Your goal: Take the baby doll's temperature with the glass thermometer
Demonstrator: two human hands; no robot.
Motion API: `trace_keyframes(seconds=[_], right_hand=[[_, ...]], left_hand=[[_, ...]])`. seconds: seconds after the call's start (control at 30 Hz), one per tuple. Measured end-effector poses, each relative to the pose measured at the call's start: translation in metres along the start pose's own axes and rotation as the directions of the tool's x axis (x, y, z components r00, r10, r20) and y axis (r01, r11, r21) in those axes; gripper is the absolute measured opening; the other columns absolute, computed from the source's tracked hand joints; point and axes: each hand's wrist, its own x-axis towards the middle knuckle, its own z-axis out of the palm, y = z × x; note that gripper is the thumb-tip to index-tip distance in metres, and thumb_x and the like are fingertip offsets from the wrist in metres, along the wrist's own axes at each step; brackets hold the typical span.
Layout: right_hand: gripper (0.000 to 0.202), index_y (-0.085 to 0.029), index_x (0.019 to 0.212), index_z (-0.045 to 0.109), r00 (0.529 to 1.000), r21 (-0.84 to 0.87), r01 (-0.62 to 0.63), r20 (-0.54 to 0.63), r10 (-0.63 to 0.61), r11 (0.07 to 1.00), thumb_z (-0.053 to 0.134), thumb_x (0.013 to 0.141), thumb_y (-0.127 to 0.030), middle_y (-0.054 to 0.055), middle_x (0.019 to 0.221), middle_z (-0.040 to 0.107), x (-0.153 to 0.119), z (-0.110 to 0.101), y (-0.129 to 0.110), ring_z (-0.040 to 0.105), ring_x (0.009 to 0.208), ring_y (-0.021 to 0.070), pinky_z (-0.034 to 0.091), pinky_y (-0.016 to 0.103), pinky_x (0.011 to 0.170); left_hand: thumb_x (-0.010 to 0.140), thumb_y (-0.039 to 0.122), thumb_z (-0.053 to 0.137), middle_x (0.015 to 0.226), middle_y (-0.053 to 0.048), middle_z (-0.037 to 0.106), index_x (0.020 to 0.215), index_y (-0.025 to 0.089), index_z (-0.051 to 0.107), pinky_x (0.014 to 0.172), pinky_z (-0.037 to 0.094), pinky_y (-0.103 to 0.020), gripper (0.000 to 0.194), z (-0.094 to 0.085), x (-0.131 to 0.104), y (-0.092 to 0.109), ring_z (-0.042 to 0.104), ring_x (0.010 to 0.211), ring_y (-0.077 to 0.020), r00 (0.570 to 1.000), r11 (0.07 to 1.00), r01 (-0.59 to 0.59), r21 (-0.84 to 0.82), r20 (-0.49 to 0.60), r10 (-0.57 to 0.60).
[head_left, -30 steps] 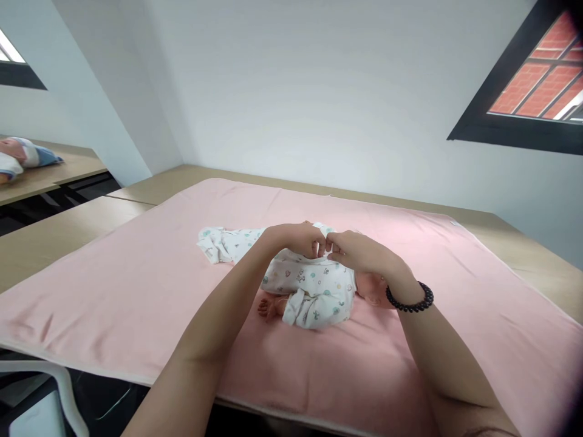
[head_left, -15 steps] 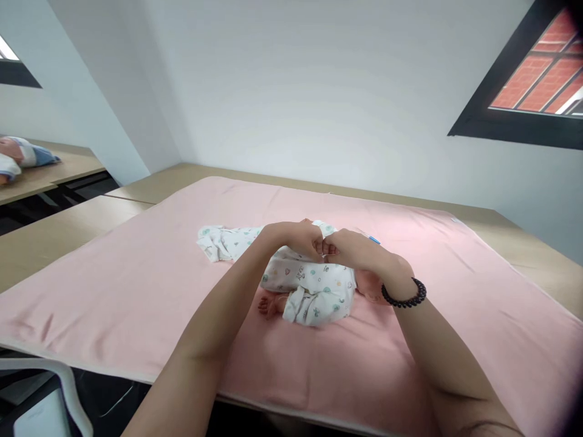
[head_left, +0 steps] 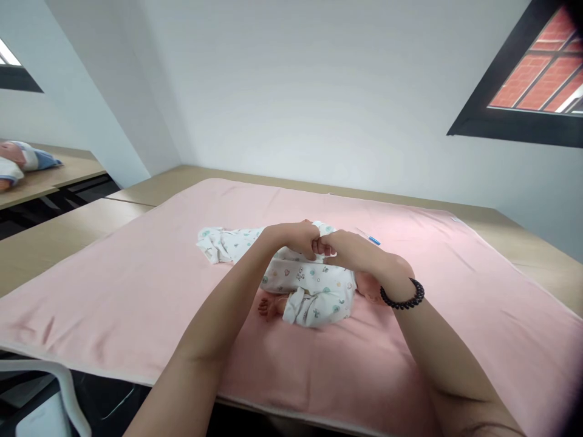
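A baby doll lies on its back in a white baby onesie [head_left: 314,276] with small printed figures. The doll's head [head_left: 370,286] is to the right, partly behind my right forearm, and one doll hand [head_left: 268,307] shows at the near cuff. Above the onesie's front, my left hand [head_left: 301,238] and my right hand [head_left: 348,247] meet with fingers closed in a pinch. Both grip the onesie's front, where a thin white strip, perhaps a tie, shows below my right fingers. The fingertips are partly hidden. A black bead bracelet [head_left: 402,295] circles my right wrist.
The doll rests on a pink cloth [head_left: 127,291] spread over wooden tables [head_left: 82,224]. A blue-and-white pen-like stick [head_left: 373,240] lies behind my right hand. Another doll [head_left: 27,158] is on a table at far left. A white chair frame [head_left: 68,388] stands at lower left.
My two hands have shifted slightly at the onesie's front, the right one a little left and down. The blue-tipped stick shows more fully. The doll has stayed in place.
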Motion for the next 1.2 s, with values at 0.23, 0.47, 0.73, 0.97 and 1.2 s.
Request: trace_keyframes(seconds=[0.23,0.47,0.73,0.97,1.2], right_hand=[[0.008,-0.022,0.08,0.064,0.999,0.024,0.002,0.053,-0.004,1.0,0.06,0.087,-0.019,0.003,0.072,0.059,0.001,0.004,-0.003,0.051,0.065,0.0155,0.031,0.031,0.06],[0.007,-0.021,0.084,0.066,0.996,0.06,0.019,0.08,-0.024,0.998,0.059,0.086,-0.019,0.002,0.072,0.057,-0.001,0.0,-0.004,0.048,0.064,0.015,0.03,0.03,0.059],[0.016,-0.024,0.098,0.068,0.993,0.126,0.066,0.084,-0.077,0.99,0.061,0.085,-0.019,0.003,0.089,0.067,-0.002,-0.007,0.009,0.057,0.076,0.018,0.038,0.029,0.065],[0.019,-0.022,0.091,0.067,0.99,0.165,0.071,0.109,-0.09,0.984,0.053,0.083,-0.01,0.001,0.085,0.068,0.0,-0.005,0.011,0.06,0.077,0.0162,0.04,0.027,0.065],[0.014,-0.023,0.085,0.063,0.991,0.174,0.044,0.116,-0.065,0.984,0.054,0.082,-0.013,0.0,0.079,0.061,-0.001,-0.006,0.009,0.052,0.07,0.0158,0.035,0.028,0.061]], left_hand=[[0.068,0.028,0.064,0.08,-0.002,0.064,0.075,0.019,0.063,0.066,0.042,-0.03,0.011,0.001,-0.001,-0.001,0.055,0.082,-0.0211,0.994,0.997,0.073,0.026,0.077,-0.075],[0.07,0.032,0.065,0.084,-0.003,0.065,0.078,0.018,0.064,0.065,0.04,-0.029,0.016,0.001,-0.002,0.001,0.055,0.078,-0.019,0.989,0.991,0.123,0.05,0.078,-0.127],[0.076,0.037,0.065,0.081,-0.003,0.063,0.079,0.018,0.064,0.062,0.036,-0.028,0.019,-0.001,-0.002,-0.005,0.054,0.074,-0.0177,0.993,0.99,0.102,0.095,0.046,-0.107],[0.079,0.038,0.066,0.085,-0.005,0.067,0.082,0.018,0.066,0.063,0.038,-0.028,0.02,-0.001,-0.001,-0.005,0.057,0.078,-0.0193,0.995,0.986,0.086,0.144,0.034,-0.092],[0.081,0.038,0.067,0.09,-0.005,0.07,0.088,0.019,0.068,0.064,0.039,-0.028,0.021,-0.001,0.0,-0.006,0.059,0.082,-0.0198,0.996,0.986,0.08,0.144,0.027,-0.085]])
